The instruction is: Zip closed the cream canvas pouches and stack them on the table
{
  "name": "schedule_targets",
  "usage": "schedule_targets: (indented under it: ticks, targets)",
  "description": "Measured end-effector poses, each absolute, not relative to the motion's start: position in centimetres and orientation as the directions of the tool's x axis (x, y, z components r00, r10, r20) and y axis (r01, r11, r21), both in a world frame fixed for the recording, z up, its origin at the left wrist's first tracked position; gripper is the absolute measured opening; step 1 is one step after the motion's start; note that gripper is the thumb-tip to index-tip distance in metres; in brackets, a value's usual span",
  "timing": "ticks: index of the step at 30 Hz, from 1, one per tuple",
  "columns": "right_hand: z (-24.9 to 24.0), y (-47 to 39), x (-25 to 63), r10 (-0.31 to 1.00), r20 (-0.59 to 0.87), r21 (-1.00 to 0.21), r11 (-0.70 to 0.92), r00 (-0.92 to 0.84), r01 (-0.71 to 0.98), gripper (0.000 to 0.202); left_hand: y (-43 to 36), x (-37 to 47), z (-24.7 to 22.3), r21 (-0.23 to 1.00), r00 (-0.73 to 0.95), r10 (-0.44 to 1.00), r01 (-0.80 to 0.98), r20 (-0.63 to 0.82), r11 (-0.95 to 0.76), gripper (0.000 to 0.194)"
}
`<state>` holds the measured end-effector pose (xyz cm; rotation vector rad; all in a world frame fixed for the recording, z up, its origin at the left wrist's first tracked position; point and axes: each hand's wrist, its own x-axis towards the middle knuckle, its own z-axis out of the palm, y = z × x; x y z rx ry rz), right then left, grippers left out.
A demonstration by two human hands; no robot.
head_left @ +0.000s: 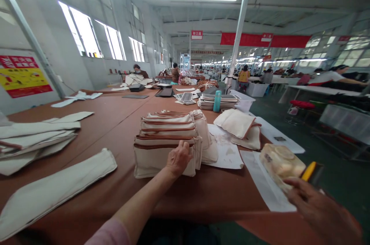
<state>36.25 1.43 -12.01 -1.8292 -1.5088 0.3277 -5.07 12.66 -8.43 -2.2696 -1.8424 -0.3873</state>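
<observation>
A row of cream canvas pouches [162, 160] with brown-edged openings stands upright and closely packed on the brown-covered table. My left hand [179, 158] is closed at the top edge of the front pouch, fingers curled over its brown trim. At the lower right, my right hand [318, 202] is blurred by motion and closed around a yellow and black tool [310, 172], whose working end is hidden. Its fingertips are beside a cloudy plastic container [281, 164] with pale lumpy contents, standing on white paper [268, 183].
Flat canvas pieces [60, 187] lie on the left, near a larger canvas pile [34, 141]. More pouches [238, 125] rest on stained paper at right. A teal bottle [217, 101] stands by stacked frame-like panels [205, 102]. Other people work farther back.
</observation>
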Motion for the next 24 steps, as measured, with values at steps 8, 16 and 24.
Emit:
schedule_targets:
  ticks: [8, 16, 24]
  targets:
    - [-6.8, 1.2, 18.4, 0.840, 0.447, -0.630, 0.540, -0.308, 0.558, 0.022, 11.9, -5.5, -7.0, 0.016, 0.139, 0.950, 0.989, 0.278, -0.149, 0.027]
    - [-2.5, 11.4, 5.1, 0.745, 0.320, -0.498, 0.658, -0.586, 0.565, 0.021, 8.8, -6.4, -6.9, 0.111, 0.185, 0.975, 0.974, 0.121, -0.199, 0.027]
    - [-5.2, 17.4, 1.5, 0.767, 0.101, -0.436, 0.606, -0.633, 0.665, 0.025, -6.1, -13.3, -0.7, 0.424, 0.667, 0.740, 0.649, 0.082, -0.632, 0.021]
